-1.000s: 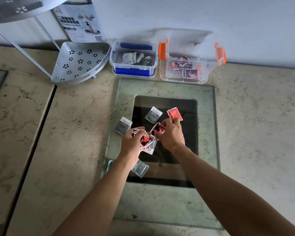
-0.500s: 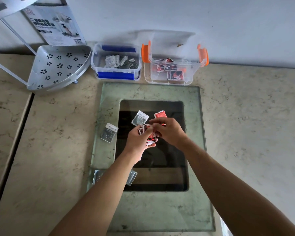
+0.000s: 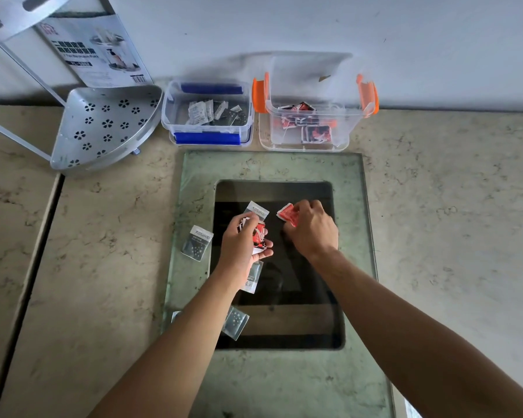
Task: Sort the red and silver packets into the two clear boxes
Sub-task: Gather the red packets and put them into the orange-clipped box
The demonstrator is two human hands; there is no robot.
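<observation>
Head view, item: our left hand [image 3: 244, 242] holds a grip on several red packets [image 3: 258, 234], our right hand [image 3: 311, 227] pinches one red packet [image 3: 288, 215] off the worktop [image 3: 435, 206]; we should gather reds only, leaving silver packets [image 3: 197, 243] for the blue-latched box [image 3: 207, 113].

red packets [image 3: 258, 235] held | silver packets [image 3: 197, 243] flat on glass | boxes [image 3: 207, 114] open

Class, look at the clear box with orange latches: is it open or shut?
Open: the orange-latched box has no lid on top, and red packets lie exposed inside.
</observation>
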